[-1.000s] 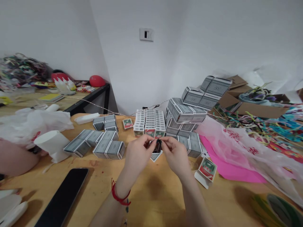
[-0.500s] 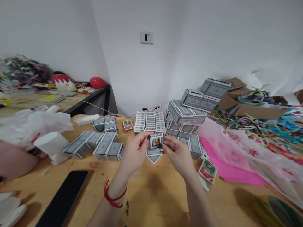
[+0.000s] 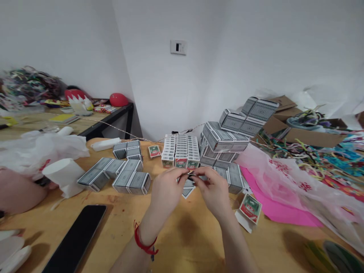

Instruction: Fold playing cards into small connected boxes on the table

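Pinched shut at thumb and fingertips, the left hand (image 3: 167,189) and right hand (image 3: 212,186) meet on a playing card (image 3: 189,174), which shows almost edge-on above the table (image 3: 187,242); the fingers hide most of it. Loose patterned cards (image 3: 187,192) lie on the wood just beneath. Directly beyond the fingertips, three rows of card boxes (image 3: 181,146) block the way forward, with a single card box (image 3: 154,151) lying to their left. Close by the right hand rises a tilted stack of folded-card blocks (image 3: 226,137), walling off that side; nearer, an opened card box (image 3: 250,209) rests with its flap out, beside pink paper (image 3: 280,212) partly under a translucent plastic bag (image 3: 287,174). Left of the left hand sit more folded-card blocks (image 3: 132,177), well clear of the wrist with its red string bracelet (image 3: 144,242). A black smartphone (image 3: 75,237) lies nearer the front edge.
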Demonstrator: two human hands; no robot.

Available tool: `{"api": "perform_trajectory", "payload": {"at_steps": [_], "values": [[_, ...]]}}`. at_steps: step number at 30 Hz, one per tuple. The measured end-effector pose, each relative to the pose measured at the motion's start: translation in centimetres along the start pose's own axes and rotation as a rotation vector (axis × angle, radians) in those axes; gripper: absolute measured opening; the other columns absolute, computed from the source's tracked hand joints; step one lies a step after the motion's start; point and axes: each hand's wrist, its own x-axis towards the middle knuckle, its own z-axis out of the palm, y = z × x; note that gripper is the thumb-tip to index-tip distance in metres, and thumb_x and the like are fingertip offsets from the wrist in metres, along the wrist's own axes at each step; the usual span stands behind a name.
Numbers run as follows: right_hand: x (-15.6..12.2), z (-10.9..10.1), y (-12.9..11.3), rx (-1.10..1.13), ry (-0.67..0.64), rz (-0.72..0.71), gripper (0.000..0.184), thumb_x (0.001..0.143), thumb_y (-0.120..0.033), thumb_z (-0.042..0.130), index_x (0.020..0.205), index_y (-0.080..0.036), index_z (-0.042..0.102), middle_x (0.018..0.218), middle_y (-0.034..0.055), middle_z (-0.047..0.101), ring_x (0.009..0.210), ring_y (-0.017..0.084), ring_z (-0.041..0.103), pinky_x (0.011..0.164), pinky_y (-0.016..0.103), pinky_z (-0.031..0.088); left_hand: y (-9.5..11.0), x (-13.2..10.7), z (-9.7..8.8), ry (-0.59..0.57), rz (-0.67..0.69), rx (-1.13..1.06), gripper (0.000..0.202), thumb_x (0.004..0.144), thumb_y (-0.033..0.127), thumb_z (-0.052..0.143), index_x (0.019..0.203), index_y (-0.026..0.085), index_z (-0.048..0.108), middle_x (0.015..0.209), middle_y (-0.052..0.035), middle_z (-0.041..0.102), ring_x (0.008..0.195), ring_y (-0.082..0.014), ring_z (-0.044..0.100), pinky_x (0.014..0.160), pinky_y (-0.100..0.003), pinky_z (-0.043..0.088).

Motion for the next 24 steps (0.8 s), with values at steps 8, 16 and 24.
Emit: {"api": "perform_trajectory", "payload": {"at_steps": [8, 16, 24], "values": [[-0.2, 0.3, -0.3, 0.080, 0.114, 0.024, 0.017, 0.075, -0.027, 0.060, 0.091, -0.022, 0.057, 0.080, 0.0017, 0.062, 0.071, 0.015, 0.062, 0.057, 0.025, 0.054, 0.5, -0.2, -0.5, 0.190, 0.151, -0.051, 0.016, 0.080, 0.015, 0.051, 0.086, 0.020, 0.065, 0.083, -0.0005, 0.070, 0.077, -0.0151, 0.064, 0.072, -0.028, 0.050], [-0.2, -0.5, -0.4, -0.063, -0.043, -0.004, 0.022, 0.082, -0.020, 0.045, 0.099, -0.023, 0.058, 0.091, 0.0024, 0.066, 0.071, 0.013, 0.065, 0.065, 0.025, 0.053, 0.0, -0.3, -0.6, 0.221, 0.266, 0.079, 0.021, 0.082, 0.011, 0.047, 0.089, 0.021, 0.064, 0.086, -0.0012, 0.069, 0.080, -0.0155, 0.063, 0.072, -0.028, 0.049], [-0.2, -0.7, -0.3, -0.120, -0.015, -0.040, 0.023, 0.079, -0.022, 0.050, 0.098, -0.022, 0.062, 0.092, 0.0036, 0.069, 0.069, 0.014, 0.065, 0.061, 0.025, 0.054, -0.3, -0.2, -0.6, 0.207, 0.271, 0.133, 0.021, 0.083, 0.015, 0.046, 0.091, 0.022, 0.064, 0.087, -0.0017, 0.069, 0.082, -0.0161, 0.063, 0.073, -0.029, 0.048]]}}
